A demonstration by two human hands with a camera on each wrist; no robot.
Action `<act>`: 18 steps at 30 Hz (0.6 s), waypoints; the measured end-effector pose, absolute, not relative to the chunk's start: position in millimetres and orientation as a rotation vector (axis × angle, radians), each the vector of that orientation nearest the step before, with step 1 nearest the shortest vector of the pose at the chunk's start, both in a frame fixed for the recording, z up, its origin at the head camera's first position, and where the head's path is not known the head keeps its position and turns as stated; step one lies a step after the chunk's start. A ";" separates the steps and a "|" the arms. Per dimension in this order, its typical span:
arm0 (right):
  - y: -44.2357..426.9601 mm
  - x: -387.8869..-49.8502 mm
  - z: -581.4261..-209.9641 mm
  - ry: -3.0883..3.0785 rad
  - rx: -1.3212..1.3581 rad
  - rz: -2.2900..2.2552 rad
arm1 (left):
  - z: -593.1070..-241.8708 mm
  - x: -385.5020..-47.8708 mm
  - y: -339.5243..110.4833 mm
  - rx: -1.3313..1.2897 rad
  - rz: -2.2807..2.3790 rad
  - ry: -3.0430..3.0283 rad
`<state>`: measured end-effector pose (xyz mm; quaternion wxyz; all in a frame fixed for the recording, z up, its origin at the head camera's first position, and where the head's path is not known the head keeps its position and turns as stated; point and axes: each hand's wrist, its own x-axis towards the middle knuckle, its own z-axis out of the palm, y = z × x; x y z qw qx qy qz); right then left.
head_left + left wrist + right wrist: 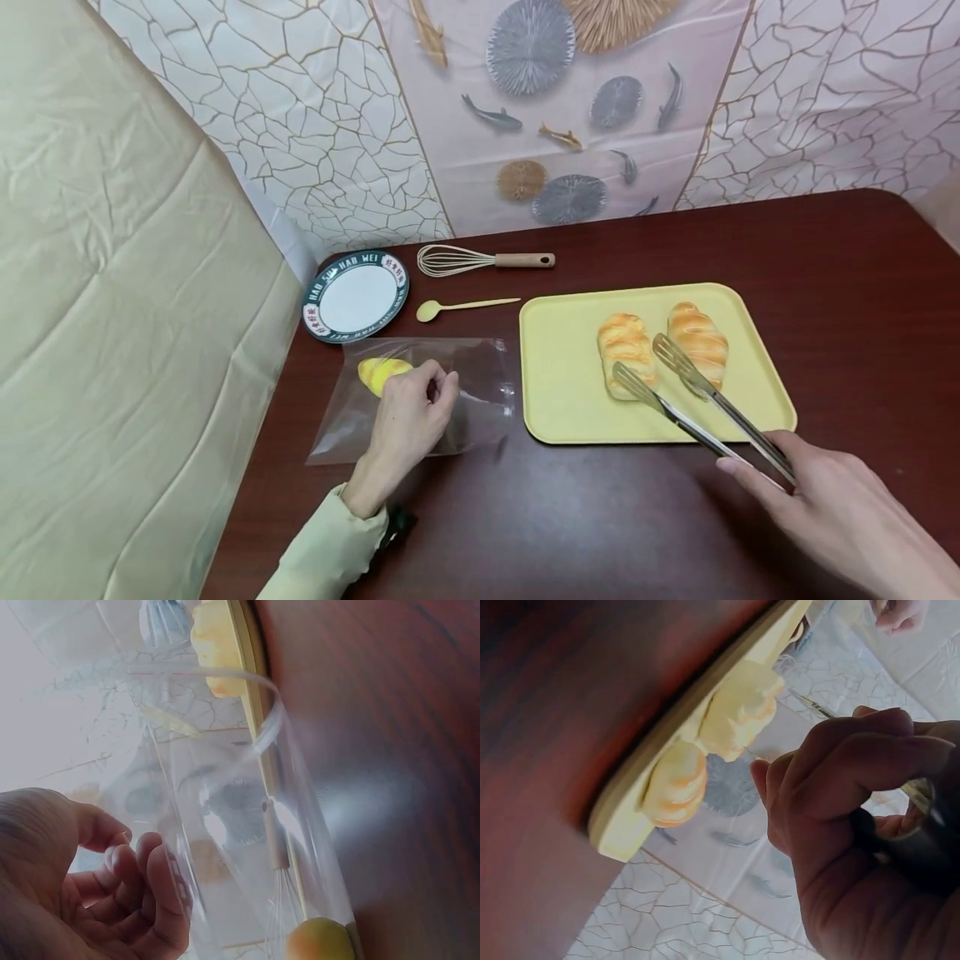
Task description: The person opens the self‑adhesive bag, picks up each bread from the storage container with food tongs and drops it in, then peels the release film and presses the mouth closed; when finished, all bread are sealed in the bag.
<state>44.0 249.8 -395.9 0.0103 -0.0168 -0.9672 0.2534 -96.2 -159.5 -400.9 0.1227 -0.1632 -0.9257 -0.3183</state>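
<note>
My left hand (412,408) pinches the upper film of a clear plastic bag (480,417) between thumb and fingers, lifting it a little. Inside the bag lies a yellow bread roll (377,372), partly hidden behind the hand. In the left wrist view that bread roll (321,941) shows low at the edge of the film. My right hand (832,492) grips a pair of metal tongs (738,421), whose slotted tips are spread over a yellow tray (558,367). Two golden bread rolls rest there: one on the left (625,335), another on the right (699,335).
A round plate (356,298) with a dark green rim stands at the back left of the dark wooden table (585,517). Behind the bag lie a whisk (517,260) and a pale yellow spoon (429,311). Patterned cloth (337,108) hangs behind the table.
</note>
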 end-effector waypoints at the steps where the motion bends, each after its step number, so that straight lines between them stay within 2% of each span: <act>1: 250.1 44.1 -396.4 -3.028 -0.060 0.794 | -400.7 -95.6 -159.4 -0.479 -0.929 -2.700; 18: 253.0 30.1 -404.4 -3.171 -0.073 0.798 | -398.9 -91.9 -158.5 -0.484 -0.943 -2.747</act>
